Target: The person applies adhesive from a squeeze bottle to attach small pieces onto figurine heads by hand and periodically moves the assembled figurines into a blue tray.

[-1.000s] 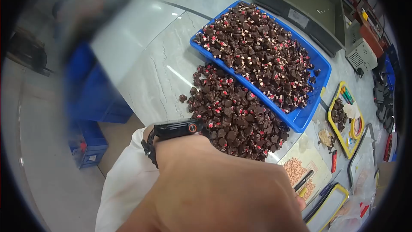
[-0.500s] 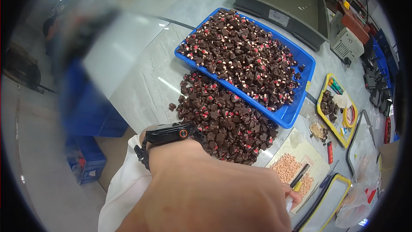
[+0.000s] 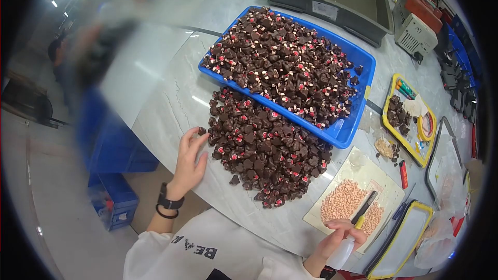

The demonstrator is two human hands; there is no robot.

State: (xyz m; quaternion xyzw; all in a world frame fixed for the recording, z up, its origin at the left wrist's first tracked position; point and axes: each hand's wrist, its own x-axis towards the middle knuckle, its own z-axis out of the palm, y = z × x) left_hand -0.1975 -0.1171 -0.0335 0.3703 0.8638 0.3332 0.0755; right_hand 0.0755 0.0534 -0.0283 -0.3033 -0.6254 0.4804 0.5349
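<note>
My left hand (image 3: 188,163), a black band on its wrist, reaches to the left edge of a heap of small dark brown pieces (image 3: 259,150), several with red round spots. Its fingers are spread, the tips of two of them right at a single loose brown piece (image 3: 202,131) on the table. At the lower right, my right hand (image 3: 340,236) is closed around a white plastic bottle (image 3: 341,255), partly hidden by the fingers. Close beyond it, a black-and-yellow tool (image 3: 366,209) lies among small pale pink pellets (image 3: 342,200) on a cream board (image 3: 317,214).
Behind the heap stands a blue tray (image 3: 340,141) full of similar brown pieces mixed with pale bits. A grey bin (image 3: 332,10) is at the back. Yellow-rimmed trays (image 3: 389,119) and a red lighter-like object (image 3: 403,174) lie right. Blue crates (image 3: 116,202) stand below the table's left edge.
A large forearm with a black watch, close before the camera, has gone from view. My left hand now appears at the heap's left edge. The view has shifted slightly.
</note>
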